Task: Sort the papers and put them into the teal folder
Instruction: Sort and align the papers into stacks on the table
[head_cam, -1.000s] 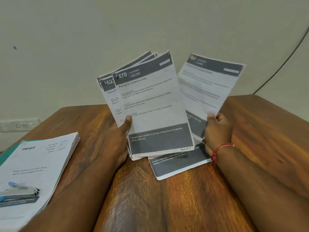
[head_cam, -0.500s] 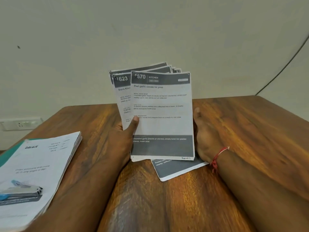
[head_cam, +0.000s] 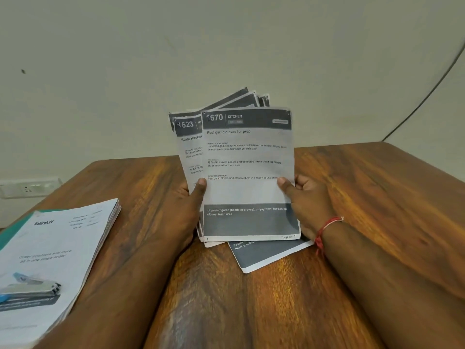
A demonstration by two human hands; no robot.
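Glossy wooden bench [head_cam: 377, 197]. At left, a thick white stack [head_cam: 63, 248] covers the teal folder [head_cam: 15, 230]. At centre, fanned papers [head_cam: 247, 187] stand upright, grasped by the fingers of left hand [head_cam: 181, 212] and right hand [head_cam: 307, 205], hiding most of a flat grey-edged sheet [head_cam: 266, 255].

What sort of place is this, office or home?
Likely an office or study: a wooden desk against a plain wall, a printed stack lying on a teal folder, and a wall socket.

White papers [head_cam: 247, 172] with dark grey bands; wood-grain counter [head_cam: 377, 187].
Grain streaked orange and dark brown; teal folder [head_cam: 12, 233]; red wrist thread [head_cam: 327, 225].
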